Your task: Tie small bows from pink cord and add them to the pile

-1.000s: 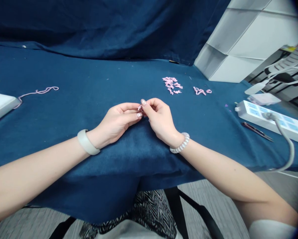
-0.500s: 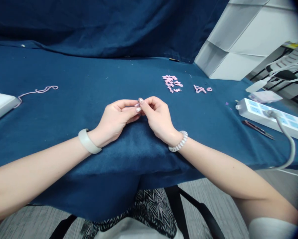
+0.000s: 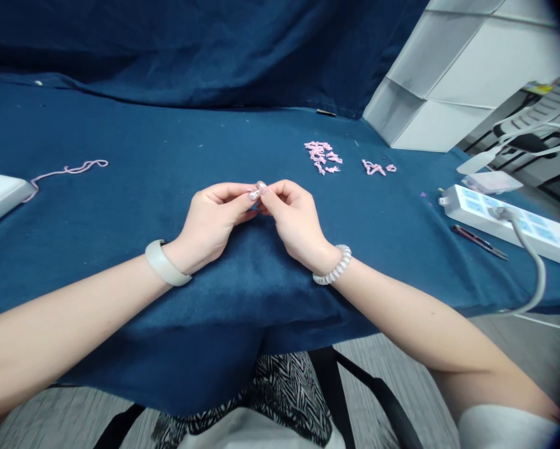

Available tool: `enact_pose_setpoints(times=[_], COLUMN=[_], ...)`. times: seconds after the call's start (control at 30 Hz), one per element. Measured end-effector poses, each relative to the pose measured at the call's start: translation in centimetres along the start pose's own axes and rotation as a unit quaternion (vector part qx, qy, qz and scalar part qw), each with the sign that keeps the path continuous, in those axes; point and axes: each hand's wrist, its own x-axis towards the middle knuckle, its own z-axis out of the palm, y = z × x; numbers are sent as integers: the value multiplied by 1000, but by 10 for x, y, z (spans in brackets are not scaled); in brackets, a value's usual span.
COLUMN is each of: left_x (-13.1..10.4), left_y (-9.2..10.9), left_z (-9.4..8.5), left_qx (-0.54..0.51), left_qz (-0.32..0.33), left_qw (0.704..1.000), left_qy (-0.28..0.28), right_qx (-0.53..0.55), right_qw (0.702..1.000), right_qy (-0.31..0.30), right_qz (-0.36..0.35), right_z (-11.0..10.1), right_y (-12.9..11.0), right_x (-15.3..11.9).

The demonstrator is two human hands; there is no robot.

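My left hand and my right hand meet fingertip to fingertip over the front of the blue cloth. Thumb and fingers are pinched together on both, and whatever lies between them is too small and hidden to name. Beyond my right hand lies a cluster of small pink yarn pieces, with a smaller group of pink pieces to its right. A loose pink strand stretches over the cloth at the left.
A white box-like object sits at the left edge. On the right are a power strip with a grey cable, dark tweezers or a similar slim tool, a small clear packet and tall white boxes.
My left thumb has shifted closer to my right fingertips, and the fingers of both hands are pressed more tightly together. The whole view has moved slightly.
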Motion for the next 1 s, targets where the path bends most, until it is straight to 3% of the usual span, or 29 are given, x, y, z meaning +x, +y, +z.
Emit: enact_pose_setpoints(times=[0.5, 0.67, 1.0], left_x=[1, 0, 2], left_y=[3, 2, 8], left_z=[-3, -3, -5], left_qx=[-40, -30, -25], left_qz=[0, 28, -16], left_qw=[998, 998, 999], left_qy=[-39, -51, -46], right_qx=[127, 91, 45], right_qw=[990, 994, 998], right_qy=[-24, -13, -28], right_qz=[59, 52, 39], right_z=[7, 8, 7], right_y=[-2, -2, -3], right_x=[-1, -1, -2])
